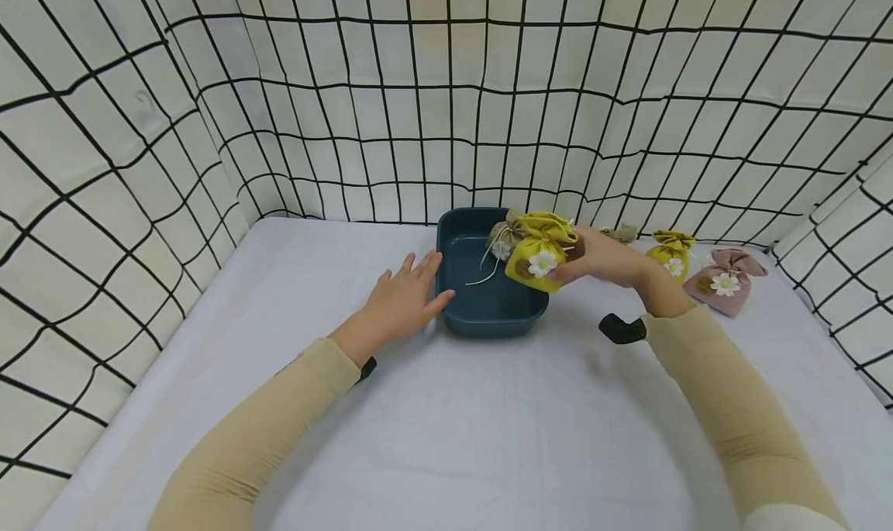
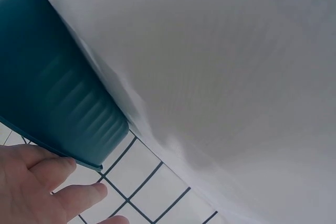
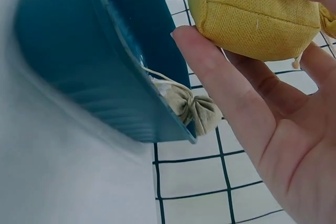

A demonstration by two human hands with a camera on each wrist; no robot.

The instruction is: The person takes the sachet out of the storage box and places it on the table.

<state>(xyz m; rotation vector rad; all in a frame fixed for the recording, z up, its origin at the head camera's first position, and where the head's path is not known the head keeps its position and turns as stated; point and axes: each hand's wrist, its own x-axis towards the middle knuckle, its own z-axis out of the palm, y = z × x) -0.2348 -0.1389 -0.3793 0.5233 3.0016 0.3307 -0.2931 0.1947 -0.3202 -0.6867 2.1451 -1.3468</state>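
Observation:
A dark teal square tray stands mid-table. My right hand holds a yellow drawstring pouch with a white daisy over the tray's right rim, fingers curled round it. A beige pouch lies inside the tray at its far right corner, its cord trailing across the bottom. My left hand rests flat on the table, fingers straight, touching the tray's left wall.
A second yellow pouch, a pink pouch and a small beige one lie at the right rear. A black wrist mount sits under my right forearm. Grid-patterned walls enclose the white table.

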